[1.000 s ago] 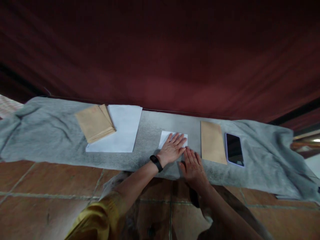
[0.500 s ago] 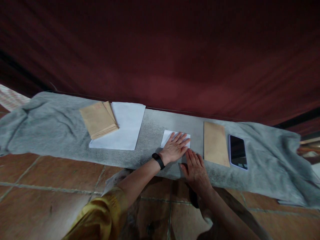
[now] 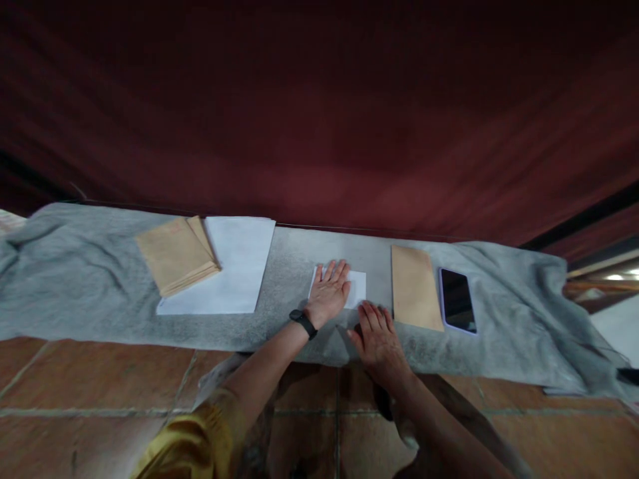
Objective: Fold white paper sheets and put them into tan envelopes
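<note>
A small folded white paper [image 3: 357, 287] lies on the grey cloth in the middle. My left hand [image 3: 328, 293], with a black band at the wrist, presses flat on the paper's left part, fingers spread. Close to the paper's lower right corner, my right hand [image 3: 378, 339] rests palm down with its fingers stretched out and the thumb apart. Whether its fingertips touch the paper I cannot tell. Right of that hand lies a single brown envelope [image 3: 417, 287].
A phone [image 3: 458, 301] in a lilac case lies beyond the envelope. On the left, several brown envelopes [image 3: 174, 253] overlap white sheets [image 3: 239, 266]. Grey cloth [image 3: 294, 259] covers the long narrow surface, backed by a dark red panel [image 3: 319, 133]. Below is a tiled floor [image 3: 114, 379].
My left hand has slid from the paper's right part to its left, baring the right side. My right hand stays near the lower right corner. The whole view has shifted slightly.
</note>
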A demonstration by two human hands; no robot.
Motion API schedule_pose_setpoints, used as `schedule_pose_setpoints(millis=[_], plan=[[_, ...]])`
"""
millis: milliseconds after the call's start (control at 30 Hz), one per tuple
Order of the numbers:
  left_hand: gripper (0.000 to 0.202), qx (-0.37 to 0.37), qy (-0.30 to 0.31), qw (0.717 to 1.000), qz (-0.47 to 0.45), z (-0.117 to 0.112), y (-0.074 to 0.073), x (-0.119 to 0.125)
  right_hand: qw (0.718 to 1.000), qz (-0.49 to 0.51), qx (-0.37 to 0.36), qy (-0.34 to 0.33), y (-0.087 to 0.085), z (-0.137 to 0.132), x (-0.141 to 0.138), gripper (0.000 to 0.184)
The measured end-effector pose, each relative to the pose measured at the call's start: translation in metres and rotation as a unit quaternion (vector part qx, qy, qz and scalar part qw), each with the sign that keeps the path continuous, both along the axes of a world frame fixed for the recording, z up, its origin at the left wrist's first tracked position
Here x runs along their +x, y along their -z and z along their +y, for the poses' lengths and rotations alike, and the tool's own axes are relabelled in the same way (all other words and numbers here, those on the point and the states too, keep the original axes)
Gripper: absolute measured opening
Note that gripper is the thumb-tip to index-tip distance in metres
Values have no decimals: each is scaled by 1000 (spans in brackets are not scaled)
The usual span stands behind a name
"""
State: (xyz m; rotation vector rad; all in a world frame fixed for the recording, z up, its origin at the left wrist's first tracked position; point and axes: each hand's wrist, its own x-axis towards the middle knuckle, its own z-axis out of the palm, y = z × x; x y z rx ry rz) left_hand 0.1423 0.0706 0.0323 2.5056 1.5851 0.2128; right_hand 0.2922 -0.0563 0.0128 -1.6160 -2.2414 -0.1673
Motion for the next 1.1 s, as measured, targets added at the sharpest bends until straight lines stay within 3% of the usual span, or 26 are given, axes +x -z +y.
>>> schedule_pose_setpoints(millis=[233,400,467,567,667,700,767,900,967,1000,1033,1100], plan=[[53,36,-51,998,18,6,-6,-28,999,42,-30,4,-6,4,6,45],[38,37,-45,996,-71,16,-16,-47,997,59,-41,10,-8,9,6,42],[24,-11,-75,981,-176,23,-18,-52,997,55,-42,21,-7,12,3,43],[7,-115,-124,933,-317,33,-21,-57,997,48,-41,37,-6,15,-6,47],[11,-176,-120,908,-361,37,-23,-62,997,51,-41,33,-11,19,-17,55],[13,-199,-122,892,-388,36,-24,-63,997,55,-43,28,-14,20,-20,58],[15,-265,-136,830,-472,34,-29,-65,996,66,-49,23,-21,24,-25,58],[21,-424,-122,638,-632,30,-44,-64,982,169,-79,33,-36,39,-21,44],[32,-454,-105,571,-676,29,-51,-62,949,296,-102,45,-43,50,-14,37],[39,-443,-111,558,-693,28,-53,-60,917,379,-114,53,-45,56,-12,36],[42,-421,-123,559,-703,26,-53,-58,872,469,-128,63,-47,60,-10,39],[42,-371,-155,589,-701,21,-48,-54,755,631,-160,75,-51,67,-11,46]])
